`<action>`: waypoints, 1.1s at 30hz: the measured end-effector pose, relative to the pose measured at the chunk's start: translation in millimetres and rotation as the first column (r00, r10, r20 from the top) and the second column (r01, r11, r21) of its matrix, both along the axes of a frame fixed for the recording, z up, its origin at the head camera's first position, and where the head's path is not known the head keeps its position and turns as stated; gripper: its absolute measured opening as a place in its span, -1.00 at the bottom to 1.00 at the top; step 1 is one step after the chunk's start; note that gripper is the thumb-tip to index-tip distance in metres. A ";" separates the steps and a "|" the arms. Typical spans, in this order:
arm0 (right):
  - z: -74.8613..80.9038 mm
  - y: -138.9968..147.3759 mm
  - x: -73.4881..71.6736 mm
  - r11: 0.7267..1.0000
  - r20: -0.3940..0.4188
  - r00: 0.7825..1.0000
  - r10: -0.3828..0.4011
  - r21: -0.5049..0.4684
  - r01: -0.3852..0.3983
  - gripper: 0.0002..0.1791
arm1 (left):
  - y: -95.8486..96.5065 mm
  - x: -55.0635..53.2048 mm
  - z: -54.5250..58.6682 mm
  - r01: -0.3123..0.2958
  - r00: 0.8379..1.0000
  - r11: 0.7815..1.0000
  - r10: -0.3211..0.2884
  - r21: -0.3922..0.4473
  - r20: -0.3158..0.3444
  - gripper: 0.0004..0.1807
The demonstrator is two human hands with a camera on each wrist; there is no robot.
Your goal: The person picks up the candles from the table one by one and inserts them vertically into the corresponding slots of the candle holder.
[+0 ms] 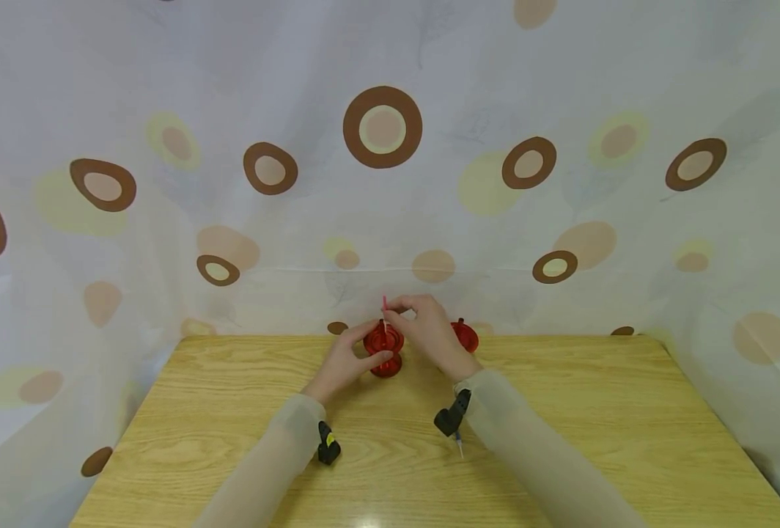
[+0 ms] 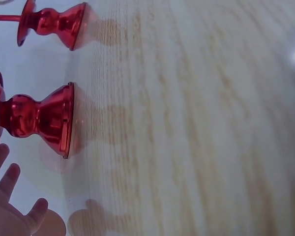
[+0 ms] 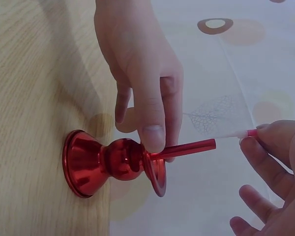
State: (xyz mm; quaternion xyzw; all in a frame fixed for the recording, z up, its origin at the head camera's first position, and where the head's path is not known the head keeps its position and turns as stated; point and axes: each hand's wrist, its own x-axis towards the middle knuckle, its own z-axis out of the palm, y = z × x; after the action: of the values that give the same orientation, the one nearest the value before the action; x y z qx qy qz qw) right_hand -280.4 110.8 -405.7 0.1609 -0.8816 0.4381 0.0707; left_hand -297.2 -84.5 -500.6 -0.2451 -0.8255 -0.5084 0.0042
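A shiny red metal candlestick point(image 1: 386, 364) with a flared base, round stem, dish and thin upright tube stands near the table's back edge. My left hand point(image 1: 344, 363) holds its dish, with the thumb point(image 3: 153, 135) on top at the foot of the tube point(image 3: 191, 148). Between thumb and index finger, my right hand point(image 1: 432, 334) pinches a thin pink stick point(image 3: 251, 132) with a narrow whitish end. That end points at the open top of the tube, close to it. The right hand's other fingers are spread apart, off the candlestick.
A second red candlestick point(image 2: 49, 22) of the same shape stands to the right, partly behind my right hand in the head view. A thin pointed tool point(image 1: 459, 444) lies on the wooden table point(image 1: 232, 411) below my right wrist. Patterned cloth point(image 1: 429, 220) hangs behind the table.
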 end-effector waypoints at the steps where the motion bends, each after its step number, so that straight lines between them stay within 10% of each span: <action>1: 0.5 -0.6 -1.0 1.000 -0.008 1.000 0.000 -0.004 0.000 -0.77 | 0.0 0.2 0.1 -0.007 1.000 1.000 0.007 -0.003 0.008 -0.23; 33: -1.8 -5.6 -15.9 0.998 -0.029 1.000 0.000 -0.067 -0.002 -0.79 | -0.1 2.4 -1.1 -0.042 0.999 0.999 0.043 -0.032 0.025 -0.21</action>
State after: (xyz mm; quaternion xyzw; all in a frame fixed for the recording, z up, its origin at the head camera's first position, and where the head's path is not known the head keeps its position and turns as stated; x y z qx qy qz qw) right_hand -296.3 105.1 -407.4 0.1650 -0.8653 0.4649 0.0884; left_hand -294.8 -84.7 -501.7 -0.2210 -0.8385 -0.4981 0.0006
